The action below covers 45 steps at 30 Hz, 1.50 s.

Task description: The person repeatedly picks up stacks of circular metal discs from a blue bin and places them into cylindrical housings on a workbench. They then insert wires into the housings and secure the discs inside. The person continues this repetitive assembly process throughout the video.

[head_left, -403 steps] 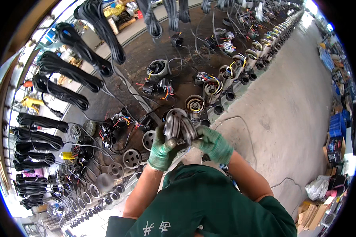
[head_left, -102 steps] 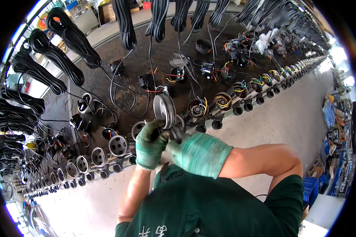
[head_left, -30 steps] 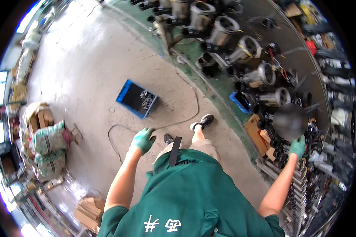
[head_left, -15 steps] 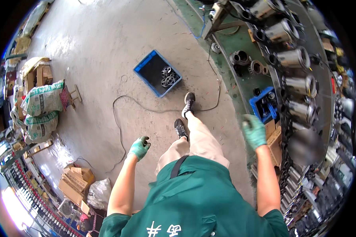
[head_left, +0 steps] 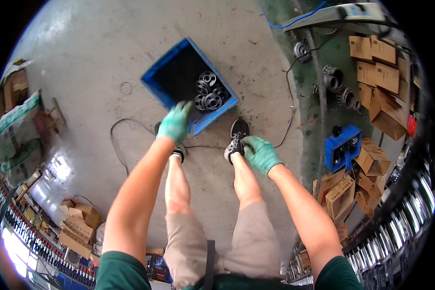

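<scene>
A blue plastic crate (head_left: 152,89) stands on the floor in front of my feet. In its near right corner lie several round dark metal parts (head_left: 212,100) with holes through them. My left hand (head_left: 174,124), in a green glove, is over the crate's near edge. Its fingers stretch toward the parts, a little smeared by motion, and I see nothing in them. My right hand (head_left: 262,154), gloved likewise, hangs beside my right shoe (head_left: 238,137), right of the crate's near corner. Its fingers are apart and slightly bent, with nothing visible in them.
A black cable (head_left: 115,129) runs across the floor behind the crate's near edge and around my feet. To the right, a smaller blue bin (head_left: 342,147) holds dark parts, among cardboard boxes (head_left: 377,157) and metal castings (head_left: 332,78). Sacks (head_left: 19,140) lie at the left.
I have bent down closer to the crate, which looks larger. My left hand has moved forward to the crate's edge; my right hand has come inward from the right side toward my shoe.
</scene>
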Each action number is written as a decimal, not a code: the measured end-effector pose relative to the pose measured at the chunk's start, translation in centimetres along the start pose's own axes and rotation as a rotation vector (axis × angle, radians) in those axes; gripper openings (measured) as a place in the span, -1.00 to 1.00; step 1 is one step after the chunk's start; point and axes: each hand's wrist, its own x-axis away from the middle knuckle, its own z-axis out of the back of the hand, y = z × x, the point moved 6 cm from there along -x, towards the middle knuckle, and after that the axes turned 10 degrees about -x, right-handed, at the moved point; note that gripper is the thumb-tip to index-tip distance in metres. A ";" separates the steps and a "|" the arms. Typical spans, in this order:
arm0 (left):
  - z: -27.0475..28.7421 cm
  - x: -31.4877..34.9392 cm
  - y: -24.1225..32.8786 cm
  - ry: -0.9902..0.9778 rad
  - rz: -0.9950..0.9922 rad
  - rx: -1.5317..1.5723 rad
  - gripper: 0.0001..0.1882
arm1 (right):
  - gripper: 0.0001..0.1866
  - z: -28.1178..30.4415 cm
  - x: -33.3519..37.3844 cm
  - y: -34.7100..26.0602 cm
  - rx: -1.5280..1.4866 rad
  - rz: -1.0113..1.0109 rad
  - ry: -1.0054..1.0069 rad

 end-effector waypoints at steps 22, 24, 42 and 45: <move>-19.1 -10.8 -10.7 -0.210 -0.065 0.131 -0.67 | -0.54 -13.2 -31.1 6.7 0.736 0.072 -0.197; -20.3 -9.5 -11.1 -0.204 0.083 0.227 -0.60 | -0.53 -13.8 -31.4 6.0 0.783 0.061 -0.294; -16.0 -0.7 -7.3 -0.243 0.166 0.625 -0.64 | -0.61 -11.9 -25.0 1.6 0.093 0.067 -0.407; -12.5 2.8 -6.3 -0.142 0.246 0.631 -0.68 | -0.67 -10.5 -28.5 4.7 0.418 0.294 -0.132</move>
